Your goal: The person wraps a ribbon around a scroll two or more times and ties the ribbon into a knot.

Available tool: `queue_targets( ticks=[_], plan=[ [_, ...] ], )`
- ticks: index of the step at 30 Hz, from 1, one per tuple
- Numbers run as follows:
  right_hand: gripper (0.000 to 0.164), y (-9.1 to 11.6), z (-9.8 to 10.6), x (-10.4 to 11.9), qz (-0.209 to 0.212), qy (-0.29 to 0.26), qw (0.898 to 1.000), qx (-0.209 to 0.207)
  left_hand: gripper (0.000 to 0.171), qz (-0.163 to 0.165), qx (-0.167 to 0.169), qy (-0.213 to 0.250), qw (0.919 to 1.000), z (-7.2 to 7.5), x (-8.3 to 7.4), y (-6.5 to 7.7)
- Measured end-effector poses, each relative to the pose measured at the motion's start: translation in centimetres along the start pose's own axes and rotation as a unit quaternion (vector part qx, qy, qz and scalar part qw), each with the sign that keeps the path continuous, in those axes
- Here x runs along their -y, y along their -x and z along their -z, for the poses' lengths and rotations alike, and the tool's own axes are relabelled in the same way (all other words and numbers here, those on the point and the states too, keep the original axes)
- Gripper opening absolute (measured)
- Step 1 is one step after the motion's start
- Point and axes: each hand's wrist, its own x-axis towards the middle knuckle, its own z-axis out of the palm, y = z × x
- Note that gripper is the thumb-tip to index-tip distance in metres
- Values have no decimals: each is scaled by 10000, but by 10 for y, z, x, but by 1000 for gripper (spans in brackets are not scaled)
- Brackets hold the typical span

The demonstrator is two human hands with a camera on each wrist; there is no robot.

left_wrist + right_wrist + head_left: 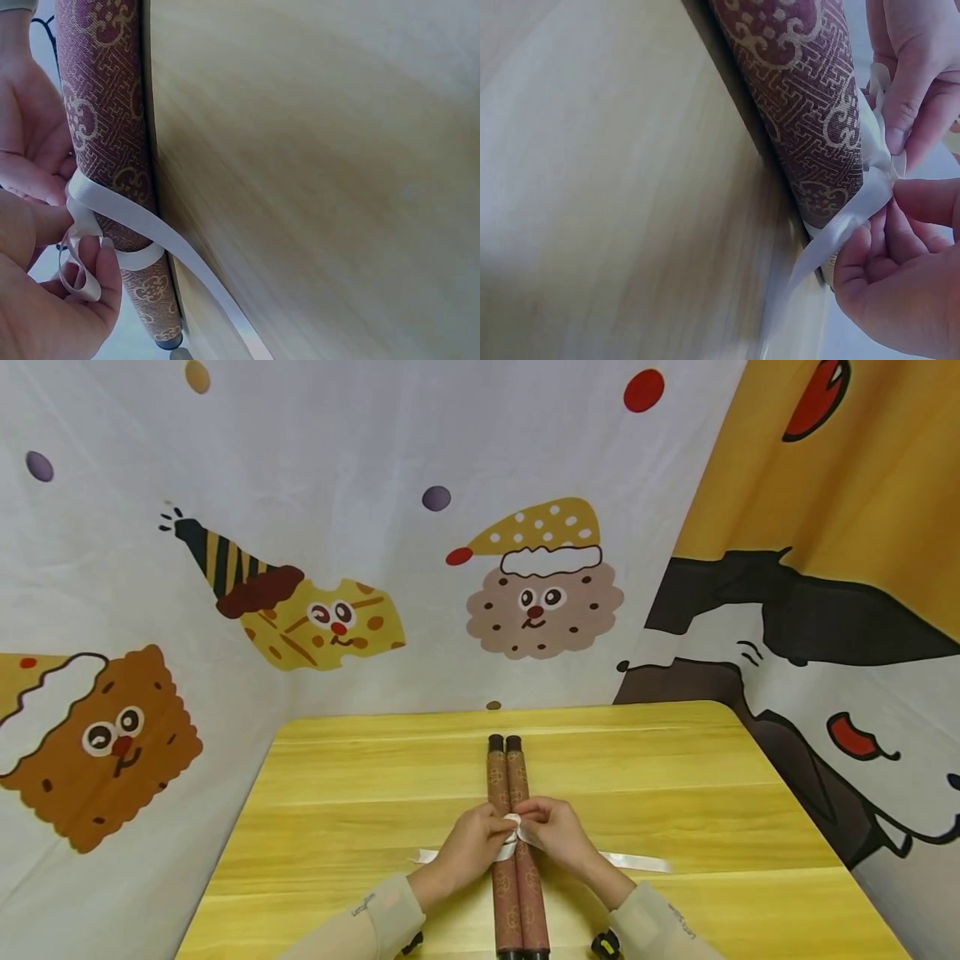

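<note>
Two scrolls in brown-red patterned cloth with black end caps, a left scroll (506,893) and a right scroll (532,897), lie side by side pointing away from me. A white ribbon (142,217) wraps round them at mid-length, its tails trailing to both sides. My left hand (471,842) is over the left scroll and pinches a small loop of the ribbon between thumb and fingers. Opposite it, my right hand (558,837) pinches the ribbon close to the crossing; in the right wrist view its thumb and fingers (922,201) meet at the ribbon (855,210).
The scrolls lie on a yellow wood-grain table (360,777). A black-and-yellow object (606,945) sits by my right sleeve, and a dark object (412,943) by the left one. Cartoon-printed cloth (375,510) hangs behind and at both sides of the table.
</note>
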Motion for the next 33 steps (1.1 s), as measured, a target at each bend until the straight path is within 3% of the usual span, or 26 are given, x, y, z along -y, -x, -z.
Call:
queue_targets(
  ticks=[7,15,23,33],
  plan=[
    [25,4,0,9,-24,-166,9995,283,22,28,38,-16,10000,0,0,1],
    [30,-3,-2,2,-473,-546,9974,72,22,-62,143,-110,9998,2,1,2],
    [23,-7,-1,4,-363,-142,9991,171,21,-125,309,-199,9992,8,-1,4],
    [18,-9,-4,5,219,821,9960,266,19,-55,427,-201,9989,9,0,7]
  ],
)
